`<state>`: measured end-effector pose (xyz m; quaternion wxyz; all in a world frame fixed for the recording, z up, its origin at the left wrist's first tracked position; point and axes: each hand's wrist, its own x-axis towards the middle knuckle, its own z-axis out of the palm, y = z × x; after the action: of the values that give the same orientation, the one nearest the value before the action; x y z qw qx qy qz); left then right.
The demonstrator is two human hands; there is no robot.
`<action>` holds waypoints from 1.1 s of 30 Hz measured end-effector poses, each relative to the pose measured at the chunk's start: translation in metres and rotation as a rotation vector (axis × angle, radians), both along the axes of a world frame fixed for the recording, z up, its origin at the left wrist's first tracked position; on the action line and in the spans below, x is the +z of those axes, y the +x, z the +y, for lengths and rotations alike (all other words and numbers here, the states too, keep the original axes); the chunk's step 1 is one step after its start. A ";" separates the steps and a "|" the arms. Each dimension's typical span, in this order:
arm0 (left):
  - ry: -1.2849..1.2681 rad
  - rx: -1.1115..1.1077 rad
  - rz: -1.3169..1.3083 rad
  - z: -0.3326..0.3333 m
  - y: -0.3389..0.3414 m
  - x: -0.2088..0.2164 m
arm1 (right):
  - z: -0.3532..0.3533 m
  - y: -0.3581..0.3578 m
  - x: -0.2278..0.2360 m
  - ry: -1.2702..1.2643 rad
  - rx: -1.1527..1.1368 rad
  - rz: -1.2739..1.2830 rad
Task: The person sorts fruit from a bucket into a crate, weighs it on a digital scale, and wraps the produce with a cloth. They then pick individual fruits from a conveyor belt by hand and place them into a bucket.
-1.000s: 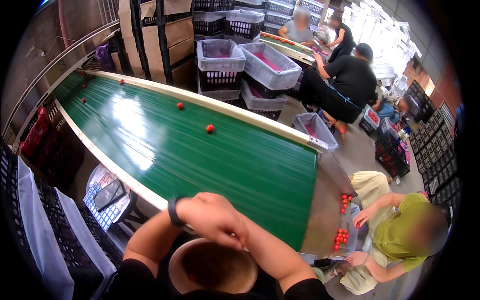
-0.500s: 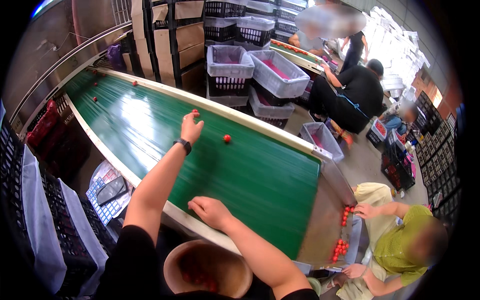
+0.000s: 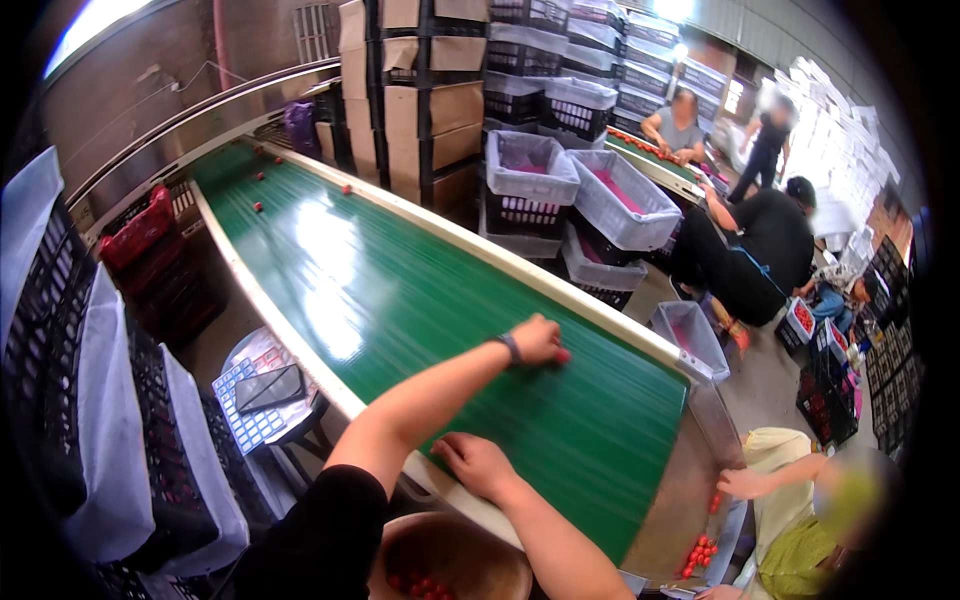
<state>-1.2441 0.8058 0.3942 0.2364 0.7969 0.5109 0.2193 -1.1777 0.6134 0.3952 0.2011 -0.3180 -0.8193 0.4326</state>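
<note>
Over the green conveyor belt (image 3: 400, 300), my left hand (image 3: 538, 340) has its fingers curled closed, with a small red tomato (image 3: 562, 356) at the fingertips; a dark band circles that wrist. At the belt's near edge rests my right hand (image 3: 478, 465), fingers loosely bent, thumb apart, nothing visible in it. Below it stands a wide tan bowl (image 3: 512, 570) with several red tomatoes (image 3: 425, 588) inside, partly hidden by my right arm. Farther up the belt to the left lie several more tomatoes (image 3: 346, 189).
At the belt's right end a co-worker's hand (image 3: 745, 484) reaches to tomatoes (image 3: 700, 552) on the end chute (image 3: 665, 505). Lined crates (image 3: 530, 165) stack behind the belt and dark crates (image 3: 150, 470) stand left. A phone (image 3: 270, 388) lies on a stool. Other people sit beyond.
My left hand has swept right and nearer along the belt, to a tomato. My right hand stays at the belt edge. The whole view has shifted, and the far tomatoes have moved little.
</note>
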 end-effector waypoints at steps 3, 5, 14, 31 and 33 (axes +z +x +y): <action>-0.673 -0.215 -0.593 -0.029 0.031 0.010 | 0.000 0.002 -0.001 -0.020 -0.014 -0.050; -0.478 -0.217 -0.556 -0.036 0.036 0.013 | 0.001 0.006 -0.001 -0.014 -0.010 -0.100; 0.150 0.406 -0.459 -0.078 -0.049 -0.013 | -0.002 0.000 0.007 0.134 0.066 -0.143; 0.155 0.231 -0.323 -0.080 -0.060 -0.019 | 0.007 -0.011 -0.004 0.262 -0.060 0.189; 0.129 0.235 -0.279 -0.081 -0.067 -0.019 | 0.007 -0.016 -0.012 0.338 -0.054 0.204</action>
<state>-1.3108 0.7243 0.3757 0.2259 0.7071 0.5478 0.3860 -1.1934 0.6205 0.3829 0.3450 -0.2560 -0.8469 0.3134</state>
